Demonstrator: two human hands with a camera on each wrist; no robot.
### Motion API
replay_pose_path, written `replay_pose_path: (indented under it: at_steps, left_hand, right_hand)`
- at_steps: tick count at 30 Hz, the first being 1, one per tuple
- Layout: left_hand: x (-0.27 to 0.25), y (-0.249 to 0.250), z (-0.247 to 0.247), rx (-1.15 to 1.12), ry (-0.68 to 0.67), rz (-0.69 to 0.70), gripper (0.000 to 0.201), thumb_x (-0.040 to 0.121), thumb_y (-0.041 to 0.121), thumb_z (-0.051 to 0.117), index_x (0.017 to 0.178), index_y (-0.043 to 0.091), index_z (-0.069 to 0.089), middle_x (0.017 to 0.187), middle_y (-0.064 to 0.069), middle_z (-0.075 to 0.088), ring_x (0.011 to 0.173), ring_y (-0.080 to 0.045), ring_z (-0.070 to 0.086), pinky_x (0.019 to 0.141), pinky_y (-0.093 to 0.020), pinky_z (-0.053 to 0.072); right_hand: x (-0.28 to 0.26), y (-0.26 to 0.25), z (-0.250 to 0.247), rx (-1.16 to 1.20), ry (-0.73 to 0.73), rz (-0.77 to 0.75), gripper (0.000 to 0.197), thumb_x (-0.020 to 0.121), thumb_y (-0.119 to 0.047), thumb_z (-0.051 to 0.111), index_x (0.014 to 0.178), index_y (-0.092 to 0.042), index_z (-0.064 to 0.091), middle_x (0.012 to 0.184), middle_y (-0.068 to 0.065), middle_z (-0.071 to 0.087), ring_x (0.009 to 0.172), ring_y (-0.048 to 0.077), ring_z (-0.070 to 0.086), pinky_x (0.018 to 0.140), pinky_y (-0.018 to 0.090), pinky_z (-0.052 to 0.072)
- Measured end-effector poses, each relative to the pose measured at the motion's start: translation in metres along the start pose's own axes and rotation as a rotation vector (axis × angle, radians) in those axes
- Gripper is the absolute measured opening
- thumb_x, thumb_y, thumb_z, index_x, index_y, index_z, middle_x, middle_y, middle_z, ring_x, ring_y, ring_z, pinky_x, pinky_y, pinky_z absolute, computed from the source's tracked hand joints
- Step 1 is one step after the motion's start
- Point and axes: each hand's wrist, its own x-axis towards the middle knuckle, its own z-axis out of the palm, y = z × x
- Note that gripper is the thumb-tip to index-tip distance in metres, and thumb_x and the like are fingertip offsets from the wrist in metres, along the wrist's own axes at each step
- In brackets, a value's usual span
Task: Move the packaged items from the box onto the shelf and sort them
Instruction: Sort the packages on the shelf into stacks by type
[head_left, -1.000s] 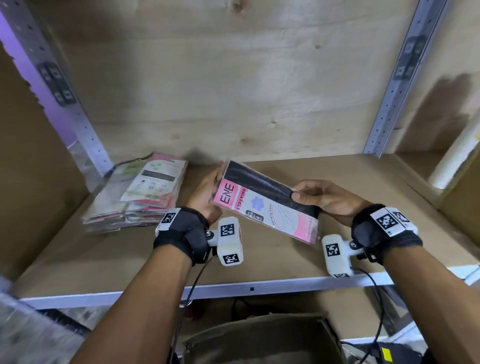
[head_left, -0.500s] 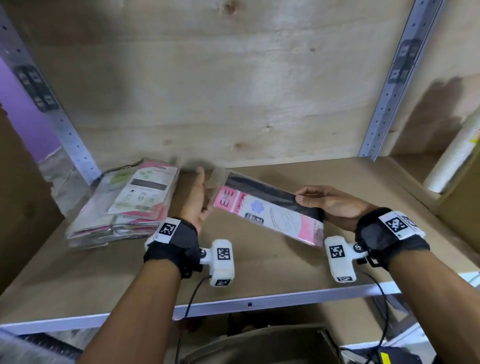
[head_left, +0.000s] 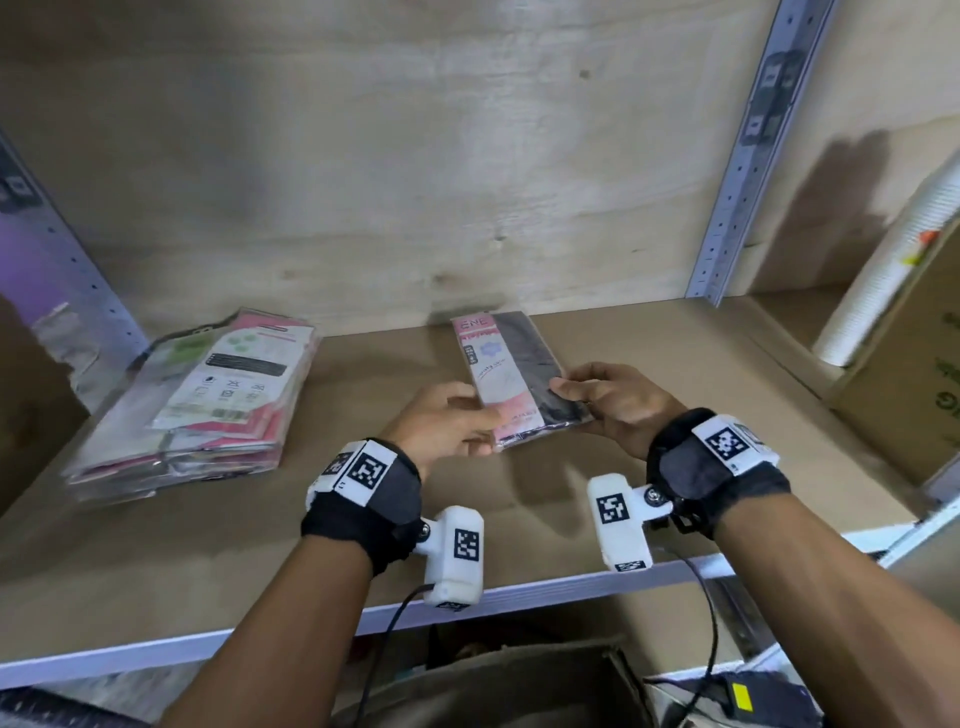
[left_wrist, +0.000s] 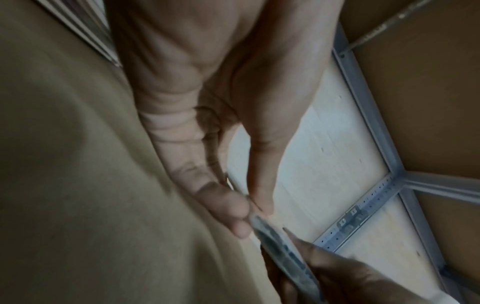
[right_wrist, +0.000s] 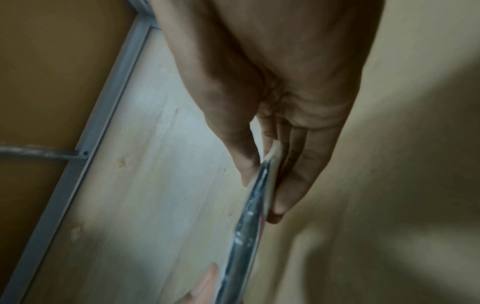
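While both hands pinch it – flat, glossy pkt (head_left: 511, 379)

Both forearms reach forward side by side, each wrist wearing a black strap. The left hand (head_left: 441, 426) pinches the packet (head_left: 511, 379) between thumb and fingers at its near left edge. The right hand (head_left: 618, 402) pinches the opposite edge, thumb on top.

Box (head_left: 498, 680) cut off by bottom edge.
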Motion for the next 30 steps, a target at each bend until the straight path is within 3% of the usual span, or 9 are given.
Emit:
replay_pose_path:
  at_steps: [2, 4, 7, 10, 14, 18, 23, 27, 30]
  left_hand:
    - [0.003, -0.004, 0.006, 0.029, 0.041, 0.015, 0.038, 0.082, 0.005, 0.077, 0.116, -0.004, 0.063, 0.103, -0.02, 0.073, 0.064, -0.016, 0.068, 0.055, -0.019, 0.054]
    - [0.005, -0.007, 0.01, 0.047, 0.074, 0.027, 0.038, 0.078, 0.006, 0.081, 0.111, -0.005, 0.067, 0.094, -0.015, 0.074, 0.058, -0.012, 0.068, 0.053, -0.018, 0.055]
    - [0.006, -0.009, 0.015, 0.106, 0.075, 0.003, 0.045, 0.071, 0.011, 0.086, 0.109, -0.005, 0.068, 0.093, -0.015, 0.075, 0.068, -0.018, 0.074, 0.06, -0.025, 0.06]
    - [0.01, -0.011, 0.017, 0.159, 0.099, -0.053, 0.049, 0.075, -0.001, 0.081, 0.119, -0.008, 0.06, 0.108, -0.021, 0.071, 0.079, -0.027, 0.075, 0.07, -0.034, 0.062]
    - [0.013, -0.01, 0.023, 0.237, 0.118, -0.057, 0.049, 0.074, -0.006, 0.08, 0.119, -0.006, 0.06, 0.102, -0.017, 0.069, 0.078, -0.027, 0.075, 0.07, -0.035, 0.062]
    - [0.021, -0.007, 0.034, 0.301, 0.1, -0.035, 0.047, 0.073, -0.007, 0.08, 0.117, -0.006, 0.062, 0.092, -0.009, 0.068, 0.078, -0.027, 0.075, 0.074, -0.038, 0.063]
    - [0.043, 0.012, 0.069, 0.305, 0.001, -0.053, 0.044, 0.077, -0.009, 0.076, 0.118, -0.008, 0.06, 0.09, -0.01, 0.068, 0.082, -0.028, 0.073, 0.08, -0.041, 0.061]
    - [0.062, 0.031, 0.109, 0.318, -0.123, -0.106, 0.038, 0.082, -0.006, 0.072, 0.119, -0.007, 0.062, 0.104, -0.019, 0.072, 0.085, -0.026, 0.071, 0.072, -0.028, 0.062]
    - [0.075, 0.04, 0.136, 0.298, -0.159, -0.132, 0.032, 0.086, -0.005, 0.069, 0.116, -0.005, 0.062, 0.114, -0.023, 0.069, 0.09, -0.026, 0.068, 0.082, -0.032, 0.06]
  right_hand:
    - [-0.001, 0.0, -0.005, -0.106, 0.017, 0.002, 0.011, 0.088, -0.006, 0.07, 0.093, -0.007, 0.06, 0.096, 0.019, 0.063, 0.083, 0.028, 0.061, 0.063, 0.034, 0.056]
    - [-0.002, 0.001, -0.012, -0.232, -0.003, 0.028, 0.007, 0.087, -0.003, 0.068, 0.093, -0.006, 0.064, 0.094, 0.016, 0.062, 0.081, 0.024, 0.058, 0.06, 0.03, 0.053]
    - [-0.003, 0.004, -0.02, -0.399, -0.015, 0.038, 0.007, 0.085, -0.005, 0.07, 0.092, -0.002, 0.069, 0.087, 0.016, 0.063, 0.074, 0.026, 0.055, 0.065, 0.035, 0.047]
    - [-0.001, 0.007, -0.029, -0.531, 0.021, 0.027, 0.027, 0.081, -0.009, 0.076, 0.106, -0.002, 0.068, 0.095, 0.016, 0.073, 0.078, 0.024, 0.062, 0.074, 0.036, 0.052]
    - [0.001, 0.01, -0.034, -0.472, 0.014, 0.006, 0.033, 0.081, -0.005, 0.076, 0.112, 0.0, 0.066, 0.105, 0.019, 0.073, 0.085, 0.024, 0.068, 0.086, 0.039, 0.058]
    - [0.001, 0.009, -0.043, -0.457, 0.011, -0.015, 0.035, 0.08, -0.008, 0.077, 0.112, -0.002, 0.066, 0.106, 0.014, 0.072, 0.099, 0.03, 0.07, 0.087, 0.041, 0.059]
    - [0.002, 0.008, -0.077, -0.531, 0.102, -0.054, 0.036, 0.079, -0.013, 0.076, 0.113, -0.007, 0.068, 0.106, 0.009, 0.072, 0.1, 0.027, 0.069, 0.094, 0.043, 0.055]
    - [0.002, 0.007, -0.112, -0.525, 0.201, -0.077, 0.037, 0.079, -0.018, 0.075, 0.114, -0.011, 0.067, 0.106, 0.005, 0.071, 0.103, 0.023, 0.066, 0.097, 0.039, 0.053]
    - [0.005, 0.006, -0.131, -0.546, 0.26, -0.093, 0.039, 0.082, -0.022, 0.074, 0.119, -0.013, 0.063, 0.11, 0.005, 0.069, 0.105, 0.022, 0.065, 0.099, 0.038, 0.051]
